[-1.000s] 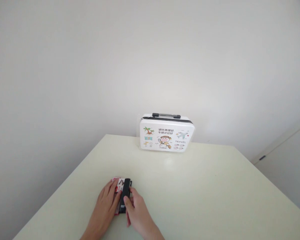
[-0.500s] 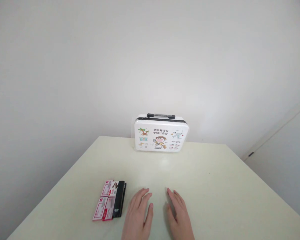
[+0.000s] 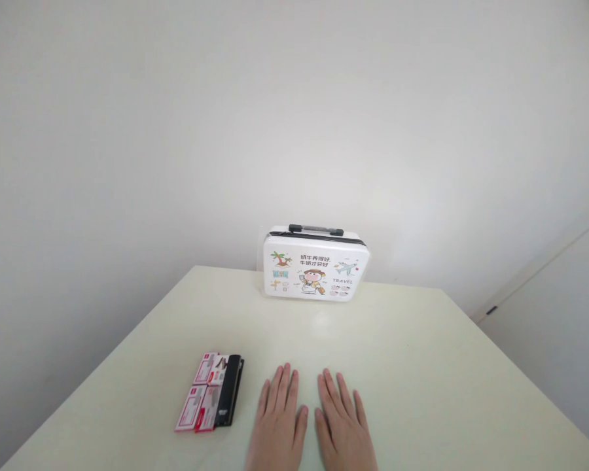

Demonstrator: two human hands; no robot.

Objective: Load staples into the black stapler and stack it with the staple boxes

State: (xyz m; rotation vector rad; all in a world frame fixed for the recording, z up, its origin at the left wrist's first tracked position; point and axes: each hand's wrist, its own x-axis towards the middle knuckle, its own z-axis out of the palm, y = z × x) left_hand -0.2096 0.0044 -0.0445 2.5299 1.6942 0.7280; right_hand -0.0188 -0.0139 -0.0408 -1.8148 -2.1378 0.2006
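Left hand (image 3: pixel 279 422) and right hand (image 3: pixel 342 425) flat on the table (image 3: pixel 422 392), palms down, fingers together, holding nothing. Black stapler (image 3: pixel 229 399) just left of the left hand, untouched, long axis running near-to-far, slightly tilted right. Red-and-white staple boxes (image 3: pixel 201 392) touching its left side. White travel case (image 3: pixel 315 265) upright at the far edge.

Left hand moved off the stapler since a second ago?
Yes. The left hand has shifted right, off the black stapler, and lies flat on the table beside the right hand.
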